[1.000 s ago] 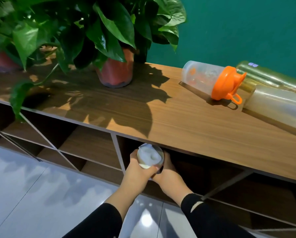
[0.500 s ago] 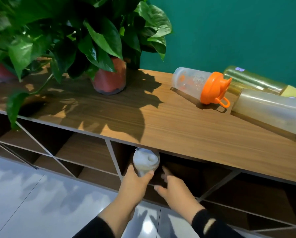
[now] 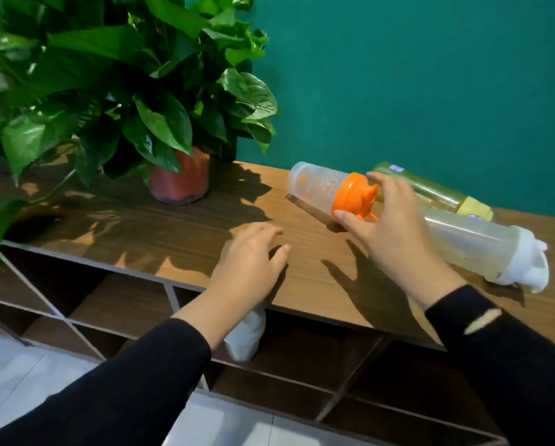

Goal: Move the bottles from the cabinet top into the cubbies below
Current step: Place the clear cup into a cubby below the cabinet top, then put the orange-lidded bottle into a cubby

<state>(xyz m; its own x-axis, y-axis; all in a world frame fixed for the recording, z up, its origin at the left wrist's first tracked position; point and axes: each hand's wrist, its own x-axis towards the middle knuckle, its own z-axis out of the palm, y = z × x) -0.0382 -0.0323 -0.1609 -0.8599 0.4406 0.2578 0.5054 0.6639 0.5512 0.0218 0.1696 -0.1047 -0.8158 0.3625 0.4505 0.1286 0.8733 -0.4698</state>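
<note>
A clear bottle with an orange lid (image 3: 318, 191) lies on its side on the wooden cabinet top (image 3: 134, 230). My right hand (image 3: 388, 226) wraps thumb and fingers around its orange lid. Behind it lie a yellow-green bottle (image 3: 430, 191) and a long clear bottle with a white lid (image 3: 475, 246), both on their sides. My left hand (image 3: 250, 262) hovers open over the front edge of the top, holding nothing. Below it a white bottle (image 3: 247, 333) stands in an upper cubby (image 3: 318, 346), partly hidden by my left wrist.
A leafy plant in a red-brown pot (image 3: 179, 181) stands at the back left of the top, its leaves hanging over the left side. A green wall rises behind. Slanted dividers split the cubbies (image 3: 115, 304) below. Glossy pale floor (image 3: 18, 381) lies in front.
Both hands let go of the white bottle, which stays in the cubby, and rose to the cabinet top. My right hand reached the orange lid. The camera lifted.
</note>
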